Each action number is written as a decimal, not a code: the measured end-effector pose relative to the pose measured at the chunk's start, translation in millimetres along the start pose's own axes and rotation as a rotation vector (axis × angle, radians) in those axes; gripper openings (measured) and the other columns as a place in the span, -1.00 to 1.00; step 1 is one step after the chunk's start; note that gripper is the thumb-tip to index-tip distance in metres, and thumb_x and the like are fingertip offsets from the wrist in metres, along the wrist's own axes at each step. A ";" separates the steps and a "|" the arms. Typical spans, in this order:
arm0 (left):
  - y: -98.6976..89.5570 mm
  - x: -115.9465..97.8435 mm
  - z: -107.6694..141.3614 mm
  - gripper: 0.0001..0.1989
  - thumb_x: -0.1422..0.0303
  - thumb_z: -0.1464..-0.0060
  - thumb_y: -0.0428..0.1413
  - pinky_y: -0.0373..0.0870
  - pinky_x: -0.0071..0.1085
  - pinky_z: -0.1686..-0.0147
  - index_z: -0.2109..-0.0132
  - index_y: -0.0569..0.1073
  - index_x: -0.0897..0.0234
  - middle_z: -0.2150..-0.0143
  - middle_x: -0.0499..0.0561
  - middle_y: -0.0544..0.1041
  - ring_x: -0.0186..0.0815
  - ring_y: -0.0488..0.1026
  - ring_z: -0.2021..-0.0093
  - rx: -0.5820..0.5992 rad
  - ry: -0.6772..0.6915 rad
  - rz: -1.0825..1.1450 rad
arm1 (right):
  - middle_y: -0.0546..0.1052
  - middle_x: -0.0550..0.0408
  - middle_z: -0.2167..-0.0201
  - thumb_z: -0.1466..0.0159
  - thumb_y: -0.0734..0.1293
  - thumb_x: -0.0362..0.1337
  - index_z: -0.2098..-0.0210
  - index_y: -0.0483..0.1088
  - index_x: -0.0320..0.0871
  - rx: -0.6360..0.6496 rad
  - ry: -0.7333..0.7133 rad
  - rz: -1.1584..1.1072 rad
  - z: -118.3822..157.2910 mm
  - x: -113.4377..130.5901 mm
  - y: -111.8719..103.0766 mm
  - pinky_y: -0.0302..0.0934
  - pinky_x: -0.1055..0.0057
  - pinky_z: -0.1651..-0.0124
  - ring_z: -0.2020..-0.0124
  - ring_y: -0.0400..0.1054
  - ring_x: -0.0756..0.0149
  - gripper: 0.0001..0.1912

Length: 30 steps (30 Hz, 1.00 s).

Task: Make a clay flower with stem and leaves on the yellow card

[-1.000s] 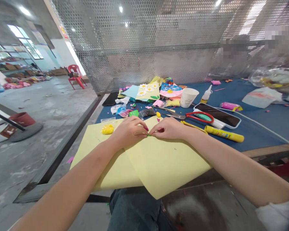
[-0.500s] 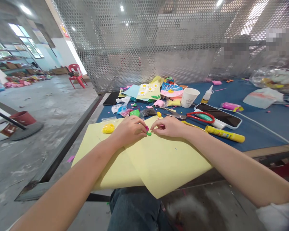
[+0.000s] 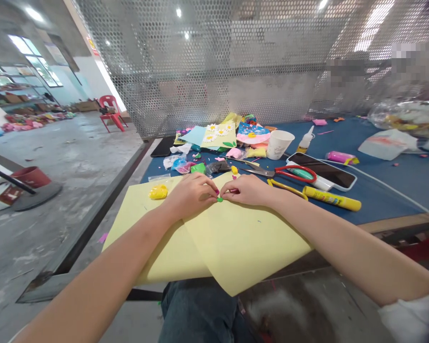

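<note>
My left hand (image 3: 192,194) and right hand (image 3: 246,190) pinch, fingertips nearly meeting, at a tiny green piece (image 3: 219,200) on the yellow craft sheet (image 3: 243,247); my fingers partly hide it, so I am not sure of its shape.

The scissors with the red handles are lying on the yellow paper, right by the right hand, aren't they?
Not quite: the scissors aren't on the yellow paper. The head view shows them on the blue tabletop, just past the paper's far edge. They are near the right hand, though.
</note>
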<state>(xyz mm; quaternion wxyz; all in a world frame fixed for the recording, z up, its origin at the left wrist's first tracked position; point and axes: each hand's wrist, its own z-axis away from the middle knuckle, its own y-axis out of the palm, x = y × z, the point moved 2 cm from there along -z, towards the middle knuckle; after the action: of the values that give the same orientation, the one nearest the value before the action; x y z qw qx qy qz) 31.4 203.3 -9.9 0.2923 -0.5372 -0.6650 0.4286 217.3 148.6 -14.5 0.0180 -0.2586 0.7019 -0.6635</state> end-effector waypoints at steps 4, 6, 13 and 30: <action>-1.0 -2.9 -1.4 -0.90 0.34 -0.09 0.16 0.34 -0.27 0.12 0.32 0.58 0.22 0.21 -0.03 0.61 -0.23 0.42 0.19 0.016 -0.025 0.030 | 0.62 0.13 0.36 -0.24 0.22 -0.26 0.13 0.56 0.03 -0.015 -0.004 0.026 0.9 2.5 -0.7 0.04 0.47 0.36 0.41 0.36 0.34 -0.68; -1.3 -4.4 -1.9 -0.88 0.34 -0.10 0.14 0.31 -0.24 0.09 0.32 0.58 0.20 0.19 -0.04 0.62 -0.22 0.41 0.16 0.049 -0.052 0.026 | 0.62 0.14 0.37 -0.23 0.23 -0.28 0.12 0.56 0.02 -0.005 -0.004 0.020 1.2 3.7 -1.3 0.03 0.48 0.37 0.41 0.35 0.35 -0.67; 0.2 -5.6 -1.4 -0.84 0.33 -0.08 0.12 0.13 -0.07 -0.04 0.42 0.56 0.15 0.10 -0.08 0.59 -0.11 0.33 -0.01 0.091 -0.159 -0.026 | 0.62 0.09 0.29 -0.33 0.17 -0.19 0.13 0.53 -0.02 0.022 -0.036 0.068 1.3 4.6 -2.4 0.02 0.44 0.34 0.31 0.39 0.27 -0.69; -1.7 -2.0 -0.2 -0.87 0.30 -0.10 0.17 0.19 -0.07 -0.06 0.36 0.59 0.16 0.09 -0.05 0.60 -0.08 0.33 -0.02 0.071 -0.113 -0.046 | 0.60 0.14 0.40 -0.23 0.22 -0.26 0.11 0.56 0.03 -0.060 0.014 -0.026 4.0 4.3 -3.1 0.02 0.48 0.39 0.44 0.32 0.36 -0.66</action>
<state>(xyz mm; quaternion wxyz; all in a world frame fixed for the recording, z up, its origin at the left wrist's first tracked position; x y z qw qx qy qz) 31.3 201.4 -8.2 0.2827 -0.4861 -0.6771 0.4746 216.1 143.3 -10.7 -0.0034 -0.2633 0.7183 -0.6439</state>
